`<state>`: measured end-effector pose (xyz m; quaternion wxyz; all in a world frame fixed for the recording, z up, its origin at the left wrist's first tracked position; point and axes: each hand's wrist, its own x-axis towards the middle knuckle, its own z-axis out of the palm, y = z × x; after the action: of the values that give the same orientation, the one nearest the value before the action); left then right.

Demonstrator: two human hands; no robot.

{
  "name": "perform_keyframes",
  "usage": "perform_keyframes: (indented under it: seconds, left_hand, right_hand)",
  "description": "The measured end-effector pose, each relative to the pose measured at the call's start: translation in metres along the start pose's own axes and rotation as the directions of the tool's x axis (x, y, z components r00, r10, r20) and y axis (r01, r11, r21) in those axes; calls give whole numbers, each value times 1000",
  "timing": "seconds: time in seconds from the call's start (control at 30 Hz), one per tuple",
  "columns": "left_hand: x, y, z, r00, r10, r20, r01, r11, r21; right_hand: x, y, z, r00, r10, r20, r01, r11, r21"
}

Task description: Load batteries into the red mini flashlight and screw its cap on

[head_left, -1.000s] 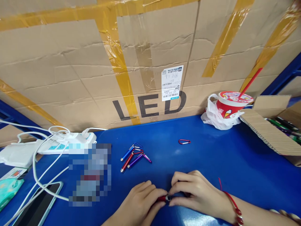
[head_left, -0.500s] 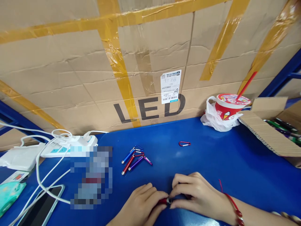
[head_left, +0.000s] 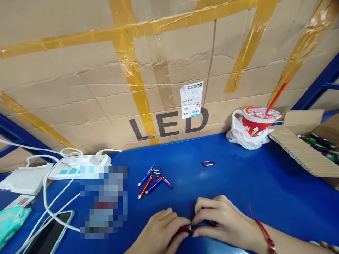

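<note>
My left hand point(head_left: 159, 231) and my right hand point(head_left: 224, 222) meet at the near edge of the blue table point(head_left: 265, 183). Both pinch a small red keychain flashlight point(head_left: 186, 228), the left on its red body, the right at its metal end. Most of the flashlight is hidden by my fingers. Just beyond my hands lie three finished keychain flashlights point(head_left: 152, 180), blue, red and purple, with clips attached. A loose red carabiner clip point(head_left: 208, 163) lies farther back on the table.
A large taped cardboard box marked LED point(head_left: 169, 77) walls off the back. A red drink cup with straw point(head_left: 258, 121) sits in a plastic bag at right, beside an open carton point(head_left: 307, 148) of parts. A power strip with white cables point(head_left: 79, 164) and a phone point(head_left: 50, 234) lie left.
My hands stay together on the red flashlight with only slight finger shifts. The view has tilted a little, so everything sits slightly lower in frame.
</note>
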<state>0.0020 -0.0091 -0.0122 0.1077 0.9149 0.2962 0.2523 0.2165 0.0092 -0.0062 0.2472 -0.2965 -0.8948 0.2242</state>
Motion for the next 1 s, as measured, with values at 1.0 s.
perform_keyframes:
  seconds: [1.0]
  left_hand:
    - [2, 4, -5, 998, -39, 40, 41, 998, -41]
  right_hand:
    - [1, -1, 0, 1000, -20, 1, 20, 1000, -14]
